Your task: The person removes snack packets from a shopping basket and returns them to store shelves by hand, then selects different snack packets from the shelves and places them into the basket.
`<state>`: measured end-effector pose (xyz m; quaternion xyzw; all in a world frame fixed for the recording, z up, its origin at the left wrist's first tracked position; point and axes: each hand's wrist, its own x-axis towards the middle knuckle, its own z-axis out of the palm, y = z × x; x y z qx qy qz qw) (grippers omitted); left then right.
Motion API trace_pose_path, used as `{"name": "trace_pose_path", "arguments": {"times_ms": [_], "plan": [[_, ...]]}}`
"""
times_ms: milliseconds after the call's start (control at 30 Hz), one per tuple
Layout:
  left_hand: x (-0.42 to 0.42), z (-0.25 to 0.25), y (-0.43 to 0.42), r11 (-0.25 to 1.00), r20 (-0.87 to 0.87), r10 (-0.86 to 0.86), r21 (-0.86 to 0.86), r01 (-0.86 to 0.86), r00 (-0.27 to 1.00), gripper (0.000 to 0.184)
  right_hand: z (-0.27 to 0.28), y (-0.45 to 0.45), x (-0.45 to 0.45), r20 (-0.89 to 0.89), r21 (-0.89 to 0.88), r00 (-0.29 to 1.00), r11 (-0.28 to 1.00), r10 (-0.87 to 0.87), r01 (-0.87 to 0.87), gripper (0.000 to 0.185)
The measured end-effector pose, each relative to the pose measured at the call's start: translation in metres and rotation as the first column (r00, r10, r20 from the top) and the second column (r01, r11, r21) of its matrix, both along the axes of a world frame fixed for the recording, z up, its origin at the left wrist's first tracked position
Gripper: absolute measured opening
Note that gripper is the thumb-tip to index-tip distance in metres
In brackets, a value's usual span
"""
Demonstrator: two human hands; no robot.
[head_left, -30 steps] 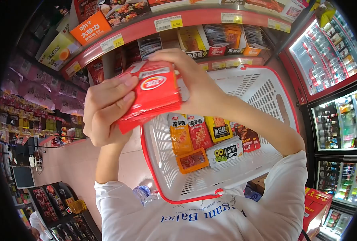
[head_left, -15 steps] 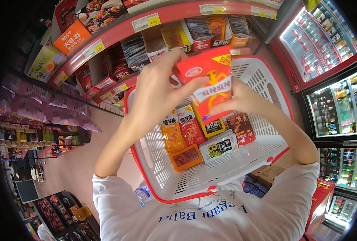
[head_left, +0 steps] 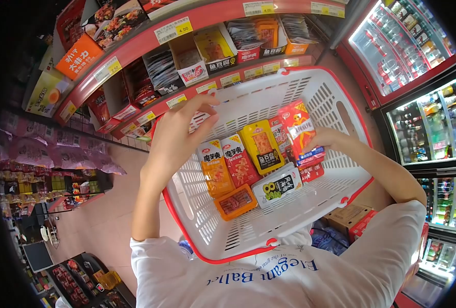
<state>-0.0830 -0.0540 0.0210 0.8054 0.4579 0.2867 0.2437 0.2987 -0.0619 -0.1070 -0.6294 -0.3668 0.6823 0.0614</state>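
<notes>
My right hand grips a red snack packet with a yellow corner, low inside the right part of a white shopping basket with a red rim. My left hand is empty, its fingers curved and apart, over the basket's left side. In the basket lie an orange snack packet, a red-and-white packet, a yellow-and-black packet, a small orange packet and a white packet with green print. Another red packet is partly hidden behind the held one.
A curved red shelf with price tags and several open snack boxes stands ahead. Lit drink fridges line the right side. Purple bags hang at left, and a cardboard box sits below the basket at right.
The red packet has moved down and right into the basket, held by my right hand. My left hand has let go of it and drawn left.
</notes>
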Motion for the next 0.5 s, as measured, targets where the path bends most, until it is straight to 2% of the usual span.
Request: {"name": "trace_pose_path", "arguments": {"times_ms": [33, 100, 200, 267, 333, 367, 400, 467, 500], "plan": [[-0.004, 0.001, -0.002, 1.0, -0.001, 0.0, -0.001, 0.0, 1.0, 0.025, -0.008, 0.0, 0.004, 0.011, -0.031, 1.0, 1.0, -0.002, 0.002, 0.048], [-0.01, 0.004, -0.005, 0.988, -0.032, 0.018, 0.155, -0.013, 0.999, 0.026, -0.015, 0.001, 0.005, 0.061, -0.044, 0.998, 0.999, 0.018, -0.016, 0.044], [-0.018, 0.0, -0.008, 0.99, -0.05, 0.041, 0.135, -0.034, 0.998, 0.027, -0.023, 0.005, 0.006, 0.078, -0.005, 0.996, 0.999, -0.046, 0.047, 0.041], [-0.023, -0.011, -0.007, 0.992, -0.063, 0.029, 0.124, -0.021, 0.998, 0.028, -0.033, 0.009, 0.007, 0.013, 0.049, 1.0, 0.998, -0.026, 0.025, 0.047], [-0.025, -0.017, -0.006, 0.993, -0.078, 0.015, 0.117, -0.006, 0.997, 0.029, -0.032, 0.009, -0.001, 0.321, 0.2, 0.942, 0.965, 0.096, -0.167, 0.056], [-0.027, -0.018, -0.008, 0.988, -0.137, 0.003, 0.152, 0.018, 0.991, 0.03, -0.03, 0.007, -0.003, 0.32, 0.205, 0.942, 0.964, 0.097, -0.169, 0.056], [-0.029, -0.018, -0.009, 0.982, -0.197, -0.003, 0.184, 0.04, 0.98, 0.031, -0.024, 0.005, -0.007, 0.524, 0.282, 0.838, 0.898, 0.152, -0.339, 0.062], [-0.031, -0.018, -0.011, 0.982, -0.182, 0.015, 0.186, 0.019, 0.983, 0.029, -0.008, 0.002, -0.017, 0.849, 0.296, 0.511, 0.677, 0.137, -0.674, 0.074], [-0.032, -0.018, -0.011, 0.986, -0.116, 0.003, 0.163, 0.016, 0.993, 0.027, 0.003, 0.003, -0.024, 0.879, 0.241, 0.444, 0.642, 0.174, -0.728, 0.071]]}}
